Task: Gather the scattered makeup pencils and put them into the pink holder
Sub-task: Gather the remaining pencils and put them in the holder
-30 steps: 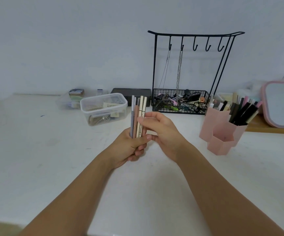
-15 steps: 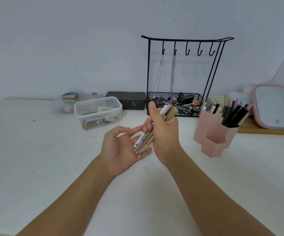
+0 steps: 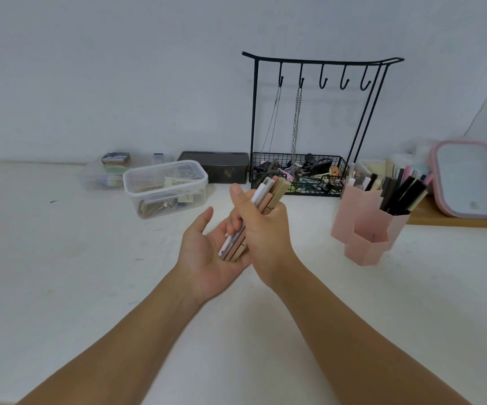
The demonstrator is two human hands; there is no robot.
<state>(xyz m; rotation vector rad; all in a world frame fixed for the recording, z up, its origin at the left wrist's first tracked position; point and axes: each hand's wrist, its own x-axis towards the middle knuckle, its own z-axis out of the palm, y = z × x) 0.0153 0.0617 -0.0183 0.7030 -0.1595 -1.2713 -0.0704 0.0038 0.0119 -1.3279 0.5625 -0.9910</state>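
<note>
Pencil bundle [image 3: 254, 211] has been passed to right hand [image 3: 262, 229], fingers wrapped round it; left hand [image 3: 204, 255] spread beneath; pink holder [image 3: 365, 226] at 3 o'clock is prob. next.

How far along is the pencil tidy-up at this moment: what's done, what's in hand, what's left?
Done: the gathering; no loose pencils show on the white table. In hand: the right hand grips a bundle of pencils, its lower end over the open left hand. Left: carrying the bundle to the pink holder, which already has dark pencils in a rear compartment, and dropping it in.
</note>
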